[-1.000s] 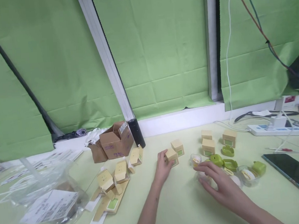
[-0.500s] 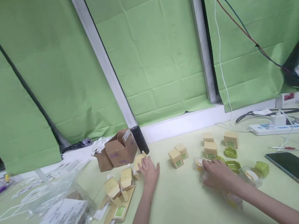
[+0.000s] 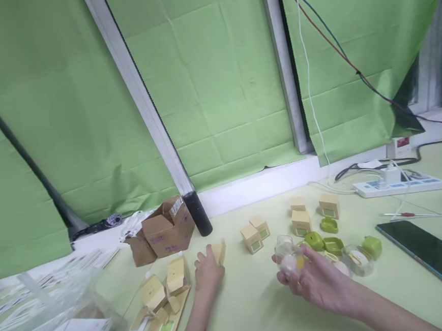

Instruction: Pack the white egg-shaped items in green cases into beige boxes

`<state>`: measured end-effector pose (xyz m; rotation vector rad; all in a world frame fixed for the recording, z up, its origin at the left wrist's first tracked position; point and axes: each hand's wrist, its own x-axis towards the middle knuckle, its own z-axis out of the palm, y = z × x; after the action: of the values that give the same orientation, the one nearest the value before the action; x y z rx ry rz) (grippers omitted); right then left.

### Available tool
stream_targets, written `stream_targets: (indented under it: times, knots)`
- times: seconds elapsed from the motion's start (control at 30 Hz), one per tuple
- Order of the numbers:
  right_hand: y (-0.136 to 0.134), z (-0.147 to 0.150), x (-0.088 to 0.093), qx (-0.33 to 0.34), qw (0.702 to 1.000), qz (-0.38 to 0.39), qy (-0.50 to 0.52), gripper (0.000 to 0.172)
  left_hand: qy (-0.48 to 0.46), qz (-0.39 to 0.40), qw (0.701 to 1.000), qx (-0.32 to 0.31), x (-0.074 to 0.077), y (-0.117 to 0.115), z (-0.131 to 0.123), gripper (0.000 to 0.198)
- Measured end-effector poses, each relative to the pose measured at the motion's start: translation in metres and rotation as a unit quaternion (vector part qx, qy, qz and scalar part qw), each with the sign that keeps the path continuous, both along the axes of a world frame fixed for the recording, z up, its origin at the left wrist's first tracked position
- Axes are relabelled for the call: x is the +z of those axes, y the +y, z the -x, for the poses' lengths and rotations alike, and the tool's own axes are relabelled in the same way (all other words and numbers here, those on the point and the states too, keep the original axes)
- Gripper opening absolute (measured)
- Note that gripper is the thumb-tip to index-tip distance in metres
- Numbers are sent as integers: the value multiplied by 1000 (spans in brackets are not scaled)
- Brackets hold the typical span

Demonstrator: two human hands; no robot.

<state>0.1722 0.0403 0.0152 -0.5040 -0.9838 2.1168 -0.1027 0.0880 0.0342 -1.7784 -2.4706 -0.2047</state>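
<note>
In my right hand (image 3: 322, 282) is a small clear plastic case (image 3: 289, 257) with something white and a yellow spot inside, raised above the table. My left hand (image 3: 208, 271) has its fingers curled at a small kraft cardboard box (image 3: 220, 252), which is partly hidden behind them. Left of that hand lie flattened and part-folded kraft boxes (image 3: 176, 273), one with a green label. Near my right hand are open green plastic cases (image 3: 332, 246), a closed green case (image 3: 373, 246) and another clear case (image 3: 358, 260) with a white coil in it.
Several closed kraft boxes (image 3: 301, 221) stand mid-table and farther back. A brown carton (image 3: 168, 231) and a black cylinder (image 3: 197, 213) are at the back left. A plastic bag (image 3: 72, 320) lies front left. A dark tablet (image 3: 427, 251) and a power strip (image 3: 398, 186) are on the right.
My right hand has lifted the clear case off the table and turned palm up. My left hand's fingers have closed around the kraft box, which has turned. The view has shifted right.
</note>
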Motion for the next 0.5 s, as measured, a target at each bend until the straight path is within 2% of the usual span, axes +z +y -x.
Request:
stream_targets:
  times: [0.1,0.17,0.2,0.23,0.27,0.33,0.4,0.43,0.47,0.5]
  knots:
    - [-2,1,3,-26,999,-19,-30,61,-23,27,999,-23,-4,-20,-5,66]
    - [-5,2,9,-58,986,-85,-128,59,-34,38,998,-29,-4,-27,-7,71]
    - [-7,2,12,-84,966,-141,-201,54,-35,25,998,-34,-3,-29,-10,73]
    - [-9,2,14,-116,929,-208,-284,47,-37,-4,998,-44,-1,-29,-14,74]
    - [-11,2,15,-144,875,-279,-370,39,-45,-42,996,-62,1,-29,-21,74]
    - [-16,5,12,-176,735,-409,-511,25,-94,-118,979,-139,6,-24,-42,68]
    - [-18,11,4,-167,610,-500,-592,19,-193,-118,936,-269,10,-16,-71,57]
    - [-19,14,-1,-155,567,-529,-612,18,-238,-90,905,-340,10,-11,-88,51]
    - [-19,17,-5,-144,537,-549,-624,19,-247,-69,890,-378,10,-4,-105,45]
    - [-19,19,-7,-135,521,-558,-632,23,-248,-54,879,-404,8,2,-122,41]
